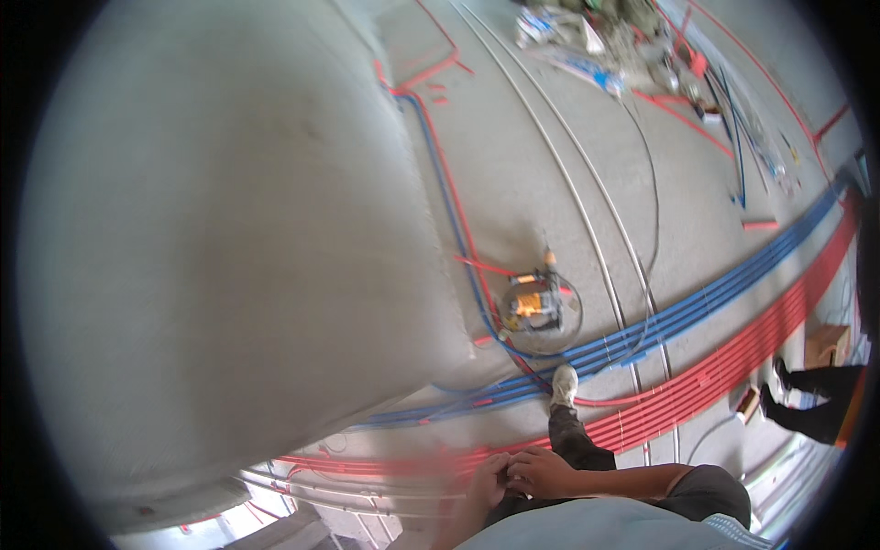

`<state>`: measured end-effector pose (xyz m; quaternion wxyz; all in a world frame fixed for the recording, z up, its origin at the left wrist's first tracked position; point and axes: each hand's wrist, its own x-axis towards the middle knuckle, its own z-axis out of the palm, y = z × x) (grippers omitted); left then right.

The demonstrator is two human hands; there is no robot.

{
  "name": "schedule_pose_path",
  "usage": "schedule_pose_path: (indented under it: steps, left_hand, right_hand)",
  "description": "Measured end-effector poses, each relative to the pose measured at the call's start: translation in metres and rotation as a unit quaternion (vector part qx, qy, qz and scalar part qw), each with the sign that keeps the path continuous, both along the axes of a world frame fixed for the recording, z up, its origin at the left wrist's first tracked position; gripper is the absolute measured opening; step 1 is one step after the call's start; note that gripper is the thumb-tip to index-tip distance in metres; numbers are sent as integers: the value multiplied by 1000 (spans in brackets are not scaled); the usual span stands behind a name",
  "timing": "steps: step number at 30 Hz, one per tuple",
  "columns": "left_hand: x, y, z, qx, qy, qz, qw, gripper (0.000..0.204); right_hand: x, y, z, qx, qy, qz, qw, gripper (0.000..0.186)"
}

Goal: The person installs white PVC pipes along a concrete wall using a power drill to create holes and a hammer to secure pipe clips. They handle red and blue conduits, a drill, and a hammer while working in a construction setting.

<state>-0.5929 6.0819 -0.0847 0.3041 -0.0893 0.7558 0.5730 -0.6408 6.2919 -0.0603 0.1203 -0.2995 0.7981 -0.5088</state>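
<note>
The long, parallel run of thin red plastic pipes (724, 362) curves across the grey concrete floor (513, 165), passing below and beyond the person's hands as the nearest material to them. Each pipe looks light, smooth and fairly stiff, likely to flex over its length and perhaps to slip a little in bare fingers; the row seems laid down as a set, so a single pipe would best be gripped around its middle, where some gap shows beside it. The left hand (492, 478) and right hand (541, 472) meet in front of the waist, fingers curled in and the right partly over the left; whether anything small is between them, I cannot tell. Beside the red run lies a matching band of blue plastic pipes (706, 298), with the person's pale shoe (565, 385) at its edge. Farther out rest a yellow-and-black power drill (536, 302) with a grey cable, two slim pale pipes (573, 188), and a jumbled heap of materials (632, 37); another person's dark-trousered legs (816, 403) are at the right.
</note>
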Motion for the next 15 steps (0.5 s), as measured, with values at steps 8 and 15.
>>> schedule_pose_path:
  steps: [8,15]
  left_hand:
    - [161,-193,73,433,-148,181,871,24]
    - [350,-336,139,267,-80,493,824,38]
  right_hand:
    - [39,-69,40,247,-122,55,960,33]
    - [72,-58,-32,533,-185,183,805,46]
